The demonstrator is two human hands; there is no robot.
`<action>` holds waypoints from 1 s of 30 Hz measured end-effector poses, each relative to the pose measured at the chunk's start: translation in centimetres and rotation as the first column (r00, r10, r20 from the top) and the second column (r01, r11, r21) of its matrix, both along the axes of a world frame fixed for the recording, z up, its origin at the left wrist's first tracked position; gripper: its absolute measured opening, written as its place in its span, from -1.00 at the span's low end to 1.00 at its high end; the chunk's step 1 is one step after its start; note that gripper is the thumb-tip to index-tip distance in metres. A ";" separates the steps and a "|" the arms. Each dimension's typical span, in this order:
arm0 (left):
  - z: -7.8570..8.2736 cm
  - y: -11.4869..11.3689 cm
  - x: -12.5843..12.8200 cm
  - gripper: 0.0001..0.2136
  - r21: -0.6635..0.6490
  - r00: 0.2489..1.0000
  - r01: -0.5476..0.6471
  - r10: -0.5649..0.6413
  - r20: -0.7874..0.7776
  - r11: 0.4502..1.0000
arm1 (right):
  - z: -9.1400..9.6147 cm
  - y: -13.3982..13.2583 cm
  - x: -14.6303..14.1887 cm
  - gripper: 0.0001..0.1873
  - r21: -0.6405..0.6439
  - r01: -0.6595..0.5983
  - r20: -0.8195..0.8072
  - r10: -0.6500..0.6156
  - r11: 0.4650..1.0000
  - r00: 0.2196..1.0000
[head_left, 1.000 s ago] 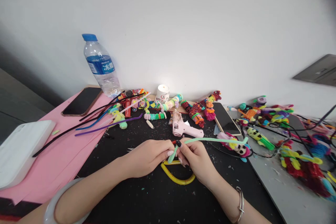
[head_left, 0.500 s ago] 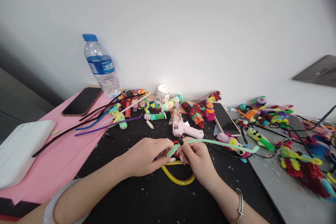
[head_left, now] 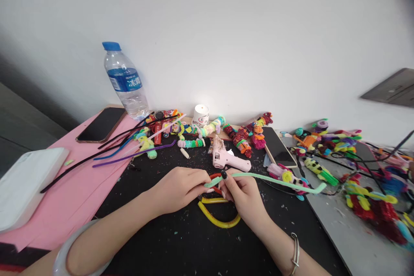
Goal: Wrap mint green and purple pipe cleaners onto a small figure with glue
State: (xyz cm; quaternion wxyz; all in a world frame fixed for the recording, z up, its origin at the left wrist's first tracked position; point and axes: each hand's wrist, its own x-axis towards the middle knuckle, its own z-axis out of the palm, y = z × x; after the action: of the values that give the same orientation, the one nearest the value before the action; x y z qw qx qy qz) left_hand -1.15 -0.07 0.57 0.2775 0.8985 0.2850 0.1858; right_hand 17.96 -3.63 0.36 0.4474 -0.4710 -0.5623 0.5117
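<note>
A mint-green pipe cleaner (head_left: 274,177) runs between both hands, its long bent-tipped tail reaching out to the right. My left hand (head_left: 184,187) pinches its doubled, coiled end between thumb and fingers. With thumb against fingers, my right hand (head_left: 242,192) grips the same strand just beside it. Under and between the hands lies a yellow and red tube-like loop (head_left: 223,223), partly hidden by my fingers. A pink glue gun (head_left: 230,160) rests on the black mat (head_left: 181,241) just beyond my hands.
Several fuzzy pipe-cleaner figures (head_left: 241,140) line the wall side, with more on the grey board (head_left: 333,220) at right. Loose pipe cleaners (head_left: 136,155), a water bottle (head_left: 124,82), a phone (head_left: 101,125), a second phone (head_left: 280,148), a paper cup (head_left: 201,115) and a white box (head_left: 29,187) stand or lie around.
My left hand has shifted slightly up and turned at the coiled end. The pipe cleaner's free tip has swung a little to the right and down. The right hand stays nearly in place.
</note>
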 end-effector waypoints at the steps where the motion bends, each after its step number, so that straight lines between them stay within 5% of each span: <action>1: 0.0 0.0 0.0 -0.83 0.007 1.000 0.002 -0.002 -0.001 1.000 | -0.1 0.0 0.0 -0.58 0.002 -0.001 -0.002 0.001 1.000 1.000; 21: 0.1 0.3 0.0 -0.79 0.071 1.000 0.019 -0.020 0.015 0.997 | -0.7 0.0 0.3 -0.61 0.040 -0.001 0.036 -0.001 0.999 0.999; 30: -0.3 0.4 -0.3 -0.81 0.073 0.999 0.002 -0.006 0.043 0.997 | -0.4 0.5 0.8 -0.90 0.097 -0.012 0.021 0.010 0.995 1.000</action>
State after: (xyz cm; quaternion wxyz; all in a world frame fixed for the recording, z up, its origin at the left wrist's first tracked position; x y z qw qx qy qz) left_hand -1.44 0.37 0.25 0.2508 0.9043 0.2702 0.2151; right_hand 18.80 -3.10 -0.05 0.4613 -0.4508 -0.5934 0.4815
